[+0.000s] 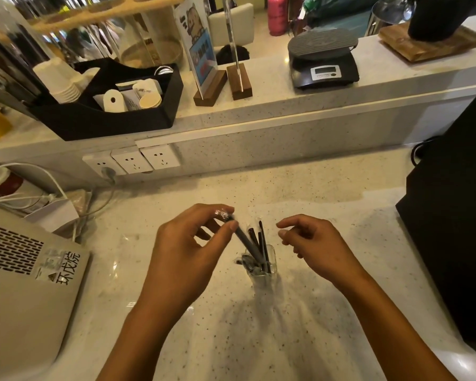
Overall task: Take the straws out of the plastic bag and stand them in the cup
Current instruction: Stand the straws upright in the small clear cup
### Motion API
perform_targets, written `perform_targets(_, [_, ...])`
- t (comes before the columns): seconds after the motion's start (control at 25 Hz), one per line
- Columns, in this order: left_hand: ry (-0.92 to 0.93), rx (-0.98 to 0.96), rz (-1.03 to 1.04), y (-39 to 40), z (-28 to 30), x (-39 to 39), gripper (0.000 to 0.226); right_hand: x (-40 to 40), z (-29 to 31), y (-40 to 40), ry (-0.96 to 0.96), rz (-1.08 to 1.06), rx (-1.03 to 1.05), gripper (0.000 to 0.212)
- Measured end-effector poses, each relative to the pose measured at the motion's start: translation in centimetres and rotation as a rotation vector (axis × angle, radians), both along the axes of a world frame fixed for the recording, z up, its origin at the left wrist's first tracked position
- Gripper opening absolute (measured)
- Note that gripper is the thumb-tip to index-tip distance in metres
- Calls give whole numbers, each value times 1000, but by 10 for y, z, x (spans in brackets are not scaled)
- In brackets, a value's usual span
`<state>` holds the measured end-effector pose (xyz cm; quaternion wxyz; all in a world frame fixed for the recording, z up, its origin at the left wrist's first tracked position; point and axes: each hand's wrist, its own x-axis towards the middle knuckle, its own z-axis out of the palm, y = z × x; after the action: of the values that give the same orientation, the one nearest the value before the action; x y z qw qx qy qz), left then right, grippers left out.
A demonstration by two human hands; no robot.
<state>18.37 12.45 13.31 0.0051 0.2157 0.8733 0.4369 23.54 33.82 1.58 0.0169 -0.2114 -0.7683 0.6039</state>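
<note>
Your left hand [188,240] pinches a dark wrapped straw [245,242] by its top, tilted into the clear plastic cup [261,266]; right hand [312,243] hovers beside, fingers loosely curled, empty.

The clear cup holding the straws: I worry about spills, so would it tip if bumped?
Probably yes. The clear cup looks small and narrow, and the black straws lean well above its rim, adding leverage. The left hand pinches one straw angled into it, so sideways pulls could topple it.
</note>
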Motion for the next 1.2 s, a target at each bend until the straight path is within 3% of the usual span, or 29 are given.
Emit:
perform_targets(0.2, [-64, -92, -7, 7, -27, 1, 26, -14, -7, -13, -31, 146, 159, 19])
perform_targets(0.56, [-67, -187, 20, 11, -51, 4, 15, -25, -12, -18, 26, 127, 202, 6])
perform_targets(0.68, [-4, -263, 5, 13, -58, 6, 12, -29, -7, -15, 82, 89, 170, 8])
perform_targets(0.88, [23, -283, -30, 17, -64, 13, 26, -35, 6, -13, 130, 96, 128, 14])
perform_targets(1.04, [30, -290, 72, 21, -63, 11, 3, -44, 26, -9, 207, 71, 110, 22])
perform_targets(1.2, [33, -230, 115, 31, -56, -3, 20, -55, 56, -5, 284, 44, 71, 21])
